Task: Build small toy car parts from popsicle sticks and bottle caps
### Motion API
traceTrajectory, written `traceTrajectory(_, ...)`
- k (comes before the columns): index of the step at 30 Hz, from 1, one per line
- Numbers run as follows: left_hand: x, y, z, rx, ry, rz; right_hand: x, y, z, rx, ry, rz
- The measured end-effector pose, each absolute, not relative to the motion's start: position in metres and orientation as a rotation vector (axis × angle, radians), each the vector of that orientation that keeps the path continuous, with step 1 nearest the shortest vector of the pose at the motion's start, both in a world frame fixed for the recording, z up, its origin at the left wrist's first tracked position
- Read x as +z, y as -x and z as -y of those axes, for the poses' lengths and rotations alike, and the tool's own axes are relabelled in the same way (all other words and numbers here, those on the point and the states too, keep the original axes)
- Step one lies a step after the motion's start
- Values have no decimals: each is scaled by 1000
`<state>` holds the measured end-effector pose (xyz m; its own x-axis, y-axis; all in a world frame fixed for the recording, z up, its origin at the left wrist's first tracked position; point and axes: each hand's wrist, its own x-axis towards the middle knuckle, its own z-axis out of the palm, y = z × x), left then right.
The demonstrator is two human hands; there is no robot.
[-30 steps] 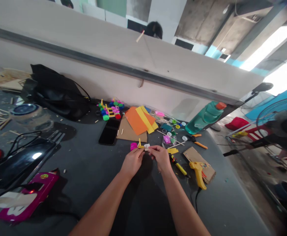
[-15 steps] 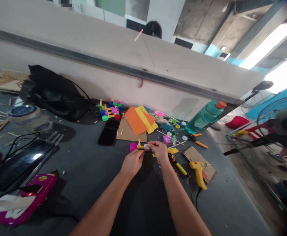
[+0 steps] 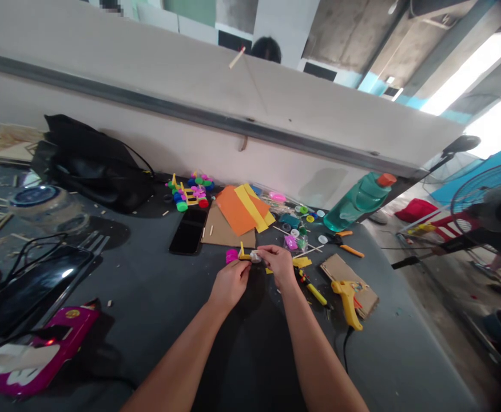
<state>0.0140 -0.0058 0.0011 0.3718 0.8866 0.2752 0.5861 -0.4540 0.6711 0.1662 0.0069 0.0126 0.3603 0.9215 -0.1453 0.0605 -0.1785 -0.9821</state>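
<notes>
Just above the table, my left hand (image 3: 230, 281) is closed on a small craft assembly with a yellow upright piece (image 3: 242, 250) and a magenta bottle cap (image 3: 231, 255) at its left end. My right hand (image 3: 279, 264) pinches a small whitish piece (image 3: 255, 256) at the assembly's right end; what it is made of I cannot make out. Both sets of fingertips nearly meet and hide part of the assembly. Yellow scraps (image 3: 302, 262) and a yellow-handled cutter-like tool (image 3: 315, 290) lie right of my right hand.
A yellow glue gun (image 3: 345, 300) rests on cardboard (image 3: 334, 268) at the right, near orange-handled pliers (image 3: 350, 247) and a green bottle (image 3: 357, 200). Behind my hands are a phone (image 3: 188, 230), orange paper (image 3: 233, 212) and small cap-wheeled models (image 3: 189, 194). A magenta power strip (image 3: 57, 349) lies left.
The view has shifted very slightly. Both hands keep nearly the same place and the same hold on the small assembly.
</notes>
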Motion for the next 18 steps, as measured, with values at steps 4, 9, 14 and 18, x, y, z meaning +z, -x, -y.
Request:
traceTrajectory(4, 3, -14, 6, 857, -2161, -1271, 13, -166, -8, 1001, 1538, 924)
traceTrajectory(9, 4, -14, 7, 839, -2168, -1279, 12, -166, -8, 968, 1547, 949)
traceTrajectory(14, 2, -14, 7, 847, -2168, -1314, 16, -174, -8, 890, 1583, 990)
traceTrajectory(18, 0, -14, 6, 888, -2125, -1415, 23, -177, -18, 821, 1623, 1092)
